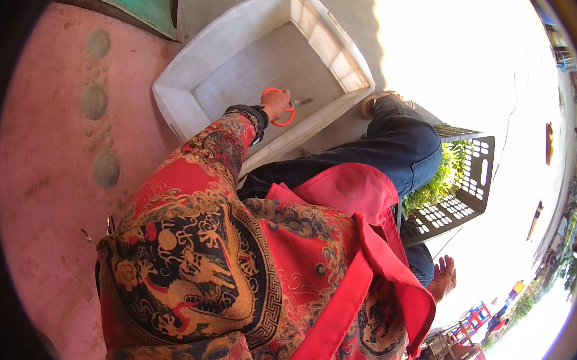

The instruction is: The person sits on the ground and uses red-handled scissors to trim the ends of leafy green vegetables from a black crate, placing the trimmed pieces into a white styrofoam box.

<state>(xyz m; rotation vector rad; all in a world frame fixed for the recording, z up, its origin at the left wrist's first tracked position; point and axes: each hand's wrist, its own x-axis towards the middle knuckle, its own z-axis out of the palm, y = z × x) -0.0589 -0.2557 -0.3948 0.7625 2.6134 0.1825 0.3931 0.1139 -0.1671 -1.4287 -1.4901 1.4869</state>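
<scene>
My left hand is shut on the orange handles of a pair of scissors. Its metal blades point towards the right side of the picture. The hand hangs over a large white plastic tub, whose visible inside holds nothing. A dark band circles the wrist. Beyond my other knee, my right hand has its fingers raised and slightly apart, with nothing seen in it. Between my legs stands a black slotted plastic crate with green leafy plants in it.
My jeans-clad leg and a shoe lie between tub and crate. Pink floor with inlaid round stones stretches behind the tub. A green mat lies at top left. Sunlit ground glares ahead; chairs or furniture stand bottom right.
</scene>
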